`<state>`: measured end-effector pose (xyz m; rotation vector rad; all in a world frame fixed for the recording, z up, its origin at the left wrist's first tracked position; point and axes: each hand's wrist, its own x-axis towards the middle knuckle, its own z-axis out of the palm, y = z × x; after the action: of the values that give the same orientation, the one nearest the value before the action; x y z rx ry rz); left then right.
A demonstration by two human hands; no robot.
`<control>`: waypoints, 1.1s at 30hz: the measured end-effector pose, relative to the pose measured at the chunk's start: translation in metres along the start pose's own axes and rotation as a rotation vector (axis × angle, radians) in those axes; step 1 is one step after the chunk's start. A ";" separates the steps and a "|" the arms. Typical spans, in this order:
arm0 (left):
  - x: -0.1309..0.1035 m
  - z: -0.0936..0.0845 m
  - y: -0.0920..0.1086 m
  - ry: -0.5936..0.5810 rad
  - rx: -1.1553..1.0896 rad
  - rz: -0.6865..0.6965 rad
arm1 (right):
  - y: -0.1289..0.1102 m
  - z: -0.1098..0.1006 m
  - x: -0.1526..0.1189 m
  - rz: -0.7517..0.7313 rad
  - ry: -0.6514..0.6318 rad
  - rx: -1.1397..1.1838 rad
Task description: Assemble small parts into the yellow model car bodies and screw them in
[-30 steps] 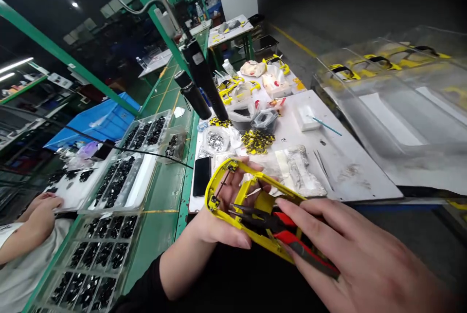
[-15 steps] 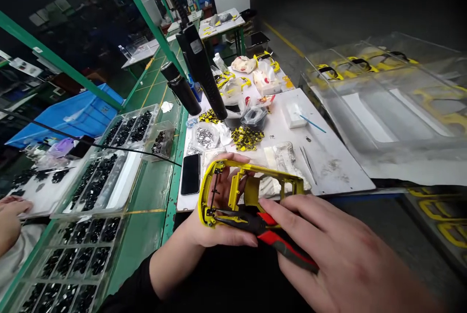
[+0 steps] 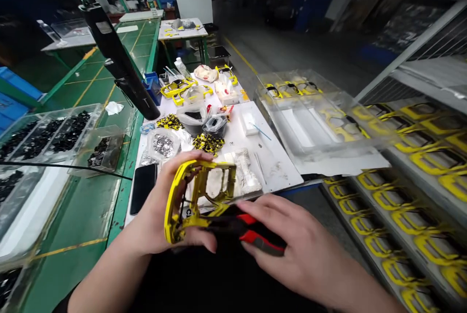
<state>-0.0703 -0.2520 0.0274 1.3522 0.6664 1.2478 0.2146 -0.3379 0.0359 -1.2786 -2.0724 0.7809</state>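
Note:
My left hand (image 3: 155,220) is wrapped round one end of a yellow plastic frame (image 3: 177,179), holding it tilted above the table edge. Thin dark parts run across the inside of the frame near that hand. In my right hand (image 3: 292,232) is a pair of pliers (image 3: 251,230) with red and dark grey handles. Its dark jaws reach to the lower side of the frame; blur hides whether they grip anything there. Just beyond the frame lie a folded whitish cloth (image 3: 246,169) and tweezers (image 3: 260,168). A black phone (image 3: 143,189) rests left of the frame.
Small yellow-and-black parts (image 3: 208,143) and a bag of metal pieces (image 3: 164,143) lie on the white table (image 3: 279,167). Partitioned trays of black parts (image 3: 51,133) stand at left. Yellow frames fill a clear bin (image 3: 302,123) and racks (image 3: 397,215) at right. A black pole (image 3: 116,60) rises behind.
The view has swung to the right, bringing the racks of yellow frames into sight. The held frame has turned more end-on, with the pliers still at its lower side.

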 end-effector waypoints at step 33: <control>0.022 0.005 -0.042 -0.249 0.367 0.337 | 0.088 0.112 0.082 -0.315 0.469 0.174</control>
<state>-0.0483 -0.2243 -0.0043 1.9529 0.5194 1.2253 0.1530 -0.2506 -0.0884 -0.9035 -1.7233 0.4535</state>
